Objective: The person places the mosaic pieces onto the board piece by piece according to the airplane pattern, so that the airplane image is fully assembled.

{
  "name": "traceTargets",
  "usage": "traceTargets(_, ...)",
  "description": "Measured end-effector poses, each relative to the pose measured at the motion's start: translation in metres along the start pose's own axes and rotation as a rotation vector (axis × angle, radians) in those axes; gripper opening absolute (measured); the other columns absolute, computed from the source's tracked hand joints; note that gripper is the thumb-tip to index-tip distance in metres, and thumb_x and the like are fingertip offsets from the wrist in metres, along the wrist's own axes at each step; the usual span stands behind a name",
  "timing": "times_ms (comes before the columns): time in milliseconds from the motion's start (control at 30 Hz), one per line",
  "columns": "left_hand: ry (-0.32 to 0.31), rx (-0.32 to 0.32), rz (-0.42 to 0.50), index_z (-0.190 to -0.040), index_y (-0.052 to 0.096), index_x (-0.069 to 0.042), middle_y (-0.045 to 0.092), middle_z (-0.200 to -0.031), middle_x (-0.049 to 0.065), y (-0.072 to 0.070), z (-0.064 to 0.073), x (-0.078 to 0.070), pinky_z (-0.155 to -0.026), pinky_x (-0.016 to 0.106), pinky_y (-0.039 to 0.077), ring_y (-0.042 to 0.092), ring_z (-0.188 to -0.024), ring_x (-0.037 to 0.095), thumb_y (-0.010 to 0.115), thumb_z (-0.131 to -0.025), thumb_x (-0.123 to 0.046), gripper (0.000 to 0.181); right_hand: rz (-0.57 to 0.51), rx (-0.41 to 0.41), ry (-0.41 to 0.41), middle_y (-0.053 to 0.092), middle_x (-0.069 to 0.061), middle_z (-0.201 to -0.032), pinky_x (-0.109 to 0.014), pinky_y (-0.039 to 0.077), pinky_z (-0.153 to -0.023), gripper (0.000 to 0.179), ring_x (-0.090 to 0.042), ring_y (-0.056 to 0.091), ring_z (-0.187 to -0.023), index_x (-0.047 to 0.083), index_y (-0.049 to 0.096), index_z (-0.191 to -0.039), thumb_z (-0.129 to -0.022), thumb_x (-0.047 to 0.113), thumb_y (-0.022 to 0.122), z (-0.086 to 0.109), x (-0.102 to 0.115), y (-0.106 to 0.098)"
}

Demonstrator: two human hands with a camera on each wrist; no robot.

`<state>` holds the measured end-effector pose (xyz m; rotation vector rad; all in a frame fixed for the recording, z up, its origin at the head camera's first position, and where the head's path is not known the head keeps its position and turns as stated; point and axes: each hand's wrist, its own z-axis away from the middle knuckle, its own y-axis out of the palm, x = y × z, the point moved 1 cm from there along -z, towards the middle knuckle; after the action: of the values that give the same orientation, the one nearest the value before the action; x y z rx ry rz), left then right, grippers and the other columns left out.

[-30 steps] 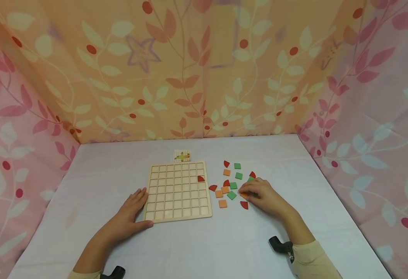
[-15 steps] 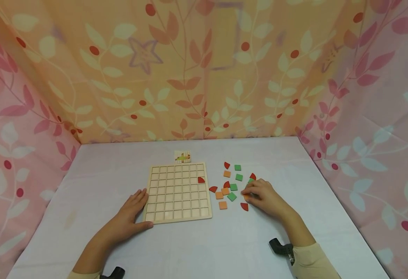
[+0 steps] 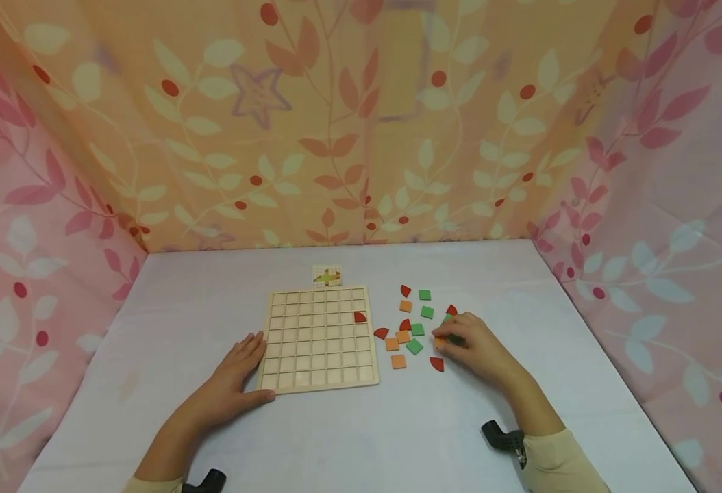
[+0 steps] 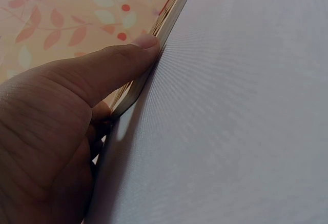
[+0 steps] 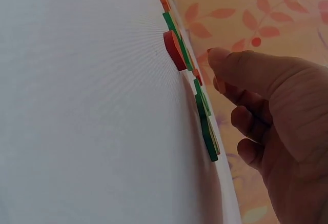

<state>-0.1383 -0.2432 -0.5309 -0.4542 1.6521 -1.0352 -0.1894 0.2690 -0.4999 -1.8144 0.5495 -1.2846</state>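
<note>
In the head view, a wooden grid board [image 3: 318, 342] lies on the table with one red quarter-circle piece [image 3: 359, 317] in a square near its right side. My left hand [image 3: 231, 380] rests at the board's near left corner, fingers along the left edge. Its thumb [image 4: 123, 62] lies against the near edge. To the right of the board, my right hand [image 3: 481, 352] pinches an orange square tile [image 3: 439, 342] between thumb and fingers, raised over the table in the right wrist view. A green tile [image 3: 456, 339] shows beneath that hand, partly hidden by its fingers.
Loose green squares [image 3: 414, 346], orange squares [image 3: 399, 361] and red quarter-circles [image 3: 437, 364] lie scattered between board and right hand. A small pattern card [image 3: 327, 275] sits behind the board. Patterned curtains [image 3: 361, 137] surround the table's back and sides.
My right hand has lifted slightly with the orange tile, and a green tile now shows under it. My left hand has stayed at the board's corner. The head view has shifted a little.
</note>
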Motion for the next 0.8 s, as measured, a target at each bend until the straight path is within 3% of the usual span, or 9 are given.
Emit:
traceTargets(233,-0.004,-0.006,0.010,-0.160,0.030,-0.001,0.019,-0.171,0.013,0.001,0.001,0.000,-0.122,0.015,-0.009,0.011,-0.158,0.037,0.079,-0.082,-0.060,0.109,-0.048,-0.013,-0.058,0.069,0.014,-0.111,-0.040,0.054,-0.097,0.027,-0.013,0.055,-0.111,0.017,0.078,-0.115,-0.089,0.023,0.082,-0.004,0.021,-0.017)
traceTargets(433,-0.020,-0.003,0.013,-0.160,0.030,-0.002,0.017,-0.171,0.011,-0.001,0.002,0.000,-0.129,0.031,-0.002,0.010,-0.159,0.036,0.078,-0.082,-0.060,0.109,-0.050,-0.003,-0.087,0.068,0.015,-0.111,-0.045,0.052,-0.100,0.025,-0.013,0.055,-0.115,0.025,0.077,-0.114,-0.089,0.023,0.082,-0.017,0.040,-0.030)
traceTargets(600,-0.020,-0.003,0.006,-0.160,0.029,-0.002,0.017,-0.171,0.011,-0.001,0.002,0.001,-0.129,0.033,0.000,0.010,-0.159,0.037,0.077,-0.082,-0.061,0.109,-0.062,0.008,-0.089,0.068,0.015,-0.112,-0.046,0.052,-0.101,0.024,-0.014,0.055,-0.115,0.030,0.077,-0.112,-0.090,0.023,0.082,-0.029,0.056,-0.031)
traceTargets(800,-0.004,-0.006,0.009,-0.160,0.031,-0.001,0.019,-0.171,0.014,-0.001,0.001,-0.001,-0.126,0.022,-0.006,0.011,-0.158,0.038,0.079,-0.082,-0.059,0.108,-0.062,0.012,-0.124,0.070,0.017,-0.110,-0.044,0.051,-0.098,0.024,-0.012,0.055,-0.112,0.028,0.077,-0.112,-0.089,0.020,0.082,-0.044,0.075,-0.021)
